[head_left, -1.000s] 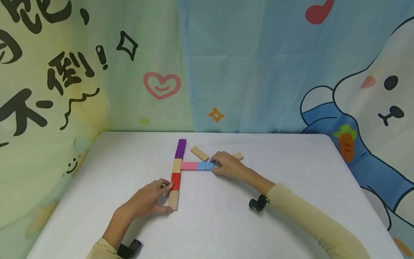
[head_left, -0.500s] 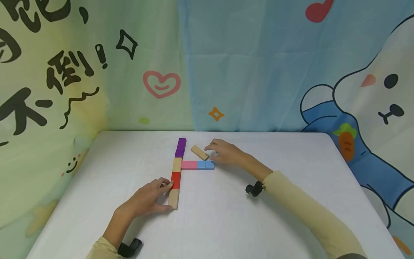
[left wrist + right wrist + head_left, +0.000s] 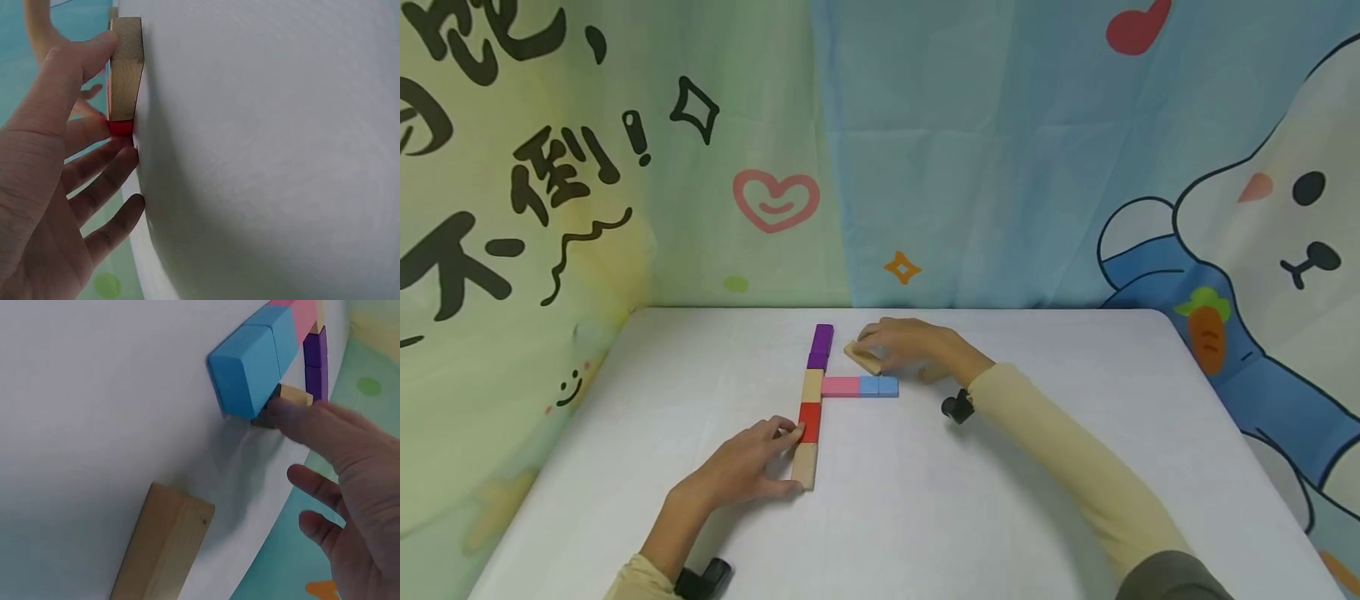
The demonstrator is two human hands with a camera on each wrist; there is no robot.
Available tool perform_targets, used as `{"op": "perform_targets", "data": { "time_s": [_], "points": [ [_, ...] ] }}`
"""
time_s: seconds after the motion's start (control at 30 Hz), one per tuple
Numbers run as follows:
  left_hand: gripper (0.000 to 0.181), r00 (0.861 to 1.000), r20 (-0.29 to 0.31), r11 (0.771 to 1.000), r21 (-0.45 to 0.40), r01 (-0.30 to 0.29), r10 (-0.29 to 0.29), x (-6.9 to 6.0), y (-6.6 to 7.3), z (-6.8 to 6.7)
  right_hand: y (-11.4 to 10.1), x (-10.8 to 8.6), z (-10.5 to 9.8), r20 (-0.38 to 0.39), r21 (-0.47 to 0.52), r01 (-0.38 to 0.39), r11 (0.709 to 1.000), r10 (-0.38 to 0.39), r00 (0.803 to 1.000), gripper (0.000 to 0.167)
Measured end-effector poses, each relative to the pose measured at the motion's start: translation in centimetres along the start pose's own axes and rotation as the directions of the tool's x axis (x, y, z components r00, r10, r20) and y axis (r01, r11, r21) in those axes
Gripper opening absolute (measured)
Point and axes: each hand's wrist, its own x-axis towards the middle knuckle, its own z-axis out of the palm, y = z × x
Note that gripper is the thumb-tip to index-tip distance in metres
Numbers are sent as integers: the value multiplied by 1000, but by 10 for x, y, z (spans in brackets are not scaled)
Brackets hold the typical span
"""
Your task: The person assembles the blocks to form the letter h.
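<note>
In the head view, my left hand (image 3: 748, 467) lies beside a column of blocks. Its thumb touches the near plain wooden block (image 3: 804, 467), and a fingertip touches the red block (image 3: 810, 422). A second plain wooden block (image 3: 812, 386) and purple blocks (image 3: 821, 346) continue the column away from me. A pink block (image 3: 841, 387) and two light blue blocks (image 3: 878, 387) branch off to the right. My right hand (image 3: 910, 343) pinches a loose wooden block (image 3: 863, 360) behind that branch, its fingers partly covering it. In the right wrist view, the thumb meets this block (image 3: 295, 395).
Another loose wooden block (image 3: 162, 544) lies apart, partly under the right hand in the head view. The white tabletop (image 3: 880, 517) ends at a printed curtain (image 3: 970, 167) behind. A black wrist camera (image 3: 703, 577) sits at the left sleeve.
My right hand has left the end of the blue blocks and moved back and left onto the loose wooden block. The left hand stays in place at the column.
</note>
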Motion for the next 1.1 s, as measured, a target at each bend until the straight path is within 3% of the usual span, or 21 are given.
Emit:
{"op": "perform_targets", "data": {
  "time_s": [0.33,0.5,0.7,0.93,1.1],
  "points": [
    [78,1000,-4,1000,-1,9,-9,2,-2,-2,-3,9,-9,-11,-109,-11,994,10,1000,42],
    [77,1000,-6,1000,10,5,-5,-2,-2,-1,3,17,1,-13,-56,-28,998,27,1000,37],
    [78,1000,-6,1000,-13,3,-3,-7,-1,4,2,22,10,39,36,-65,997,64,997,31],
    [78,1000,-7,1000,0,-4,4,-6,0,5,4,18,8,38,72,-32,997,29,999,46],
    [78,1000,-25,1000,5,-10,10,-2,-1,3,7,17,7,12,59,-54,997,53,999,62]
  ]
}}
